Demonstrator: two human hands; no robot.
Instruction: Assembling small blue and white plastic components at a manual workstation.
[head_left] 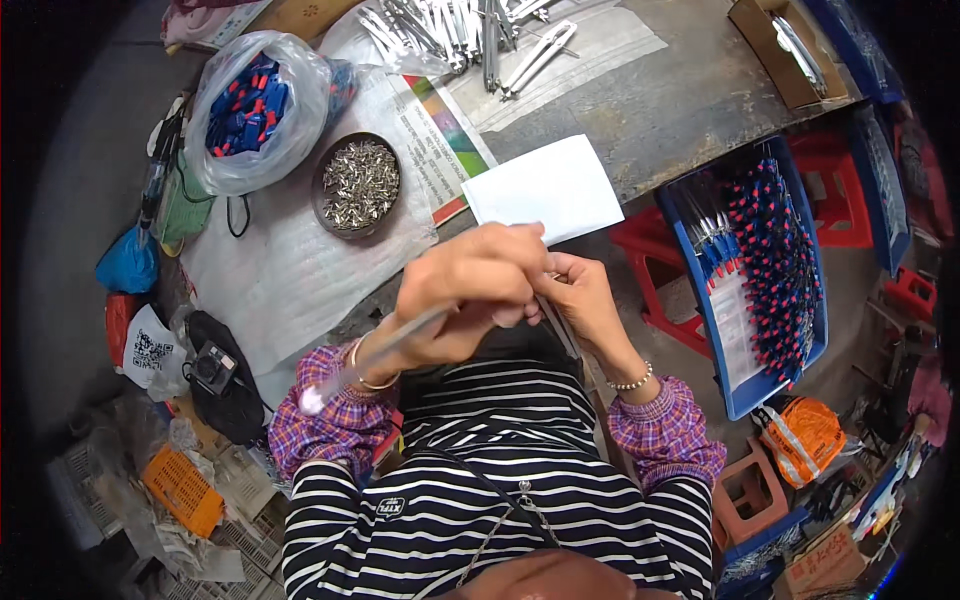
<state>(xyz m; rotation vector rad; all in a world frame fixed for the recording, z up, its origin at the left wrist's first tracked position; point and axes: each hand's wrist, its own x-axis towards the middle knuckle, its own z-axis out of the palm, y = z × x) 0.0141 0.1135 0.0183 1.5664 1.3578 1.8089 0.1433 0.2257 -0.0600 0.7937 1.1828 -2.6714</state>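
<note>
My left hand (468, 290) is curled in a fist around a long grey metal piece (385, 350). That piece is smeared by motion and slants down over my left wrist to a bright tip. Close against it, my right hand (585, 300) is closed, thumb and finger pinched together. A narrow dark metal strip (560, 328) shows below the right fingers; how it joins the left hand's piece I cannot tell. Both hands are held in front of my striped shirt, just off the table edge. Beyond them lies a white paper sheet (548, 190).
A bowl (319, 200) of small metal rivets and a clear bag (300, 130) of blue-and-red plastic pieces stand left. Slim silver metal tools (540, 60) pile up at the back. To the right is a blue tray (737, 405) of blue-and-red-handled pieces, beside red stools (650, 265).
</note>
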